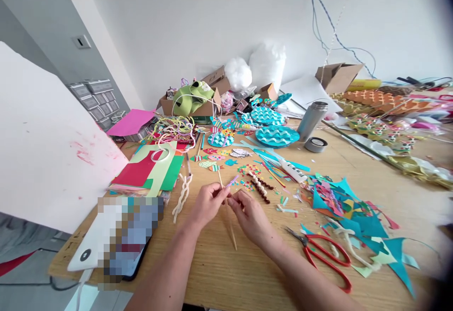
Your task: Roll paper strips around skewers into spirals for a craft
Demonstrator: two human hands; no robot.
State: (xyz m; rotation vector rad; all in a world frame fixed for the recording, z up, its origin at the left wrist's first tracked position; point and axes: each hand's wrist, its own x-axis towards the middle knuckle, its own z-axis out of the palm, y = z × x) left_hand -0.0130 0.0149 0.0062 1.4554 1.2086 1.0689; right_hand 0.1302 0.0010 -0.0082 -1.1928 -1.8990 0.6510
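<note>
A: State of the hands?
B: Left hand (209,201): fingers closed on the thin wooden stick (231,231). Right hand (250,211): fingers drawn together, tips at the stick; exactly what they pinch, I cannot tell.
A: Position of the stick?
B: Between the hands, tilted, its lower end towards the wearer. A purple strip (232,180) projects beside it at the left thumb.
A: Nearest items?
B: Red-handled scissors (327,253), right of the right hand. Left of the left hand, a phone (136,240), partly pixelated. Cut paper scraps (364,219) lie farther right.
A: Next?
B: White braided cord (182,197), left of the left hand. Brown and white twisted pieces (260,187), just beyond the right hand.
A: Farther out?
B: Beyond both hands, paper fish (215,157); ahead and right, a white tube (293,171), then a metal flask (312,121), upright.
</note>
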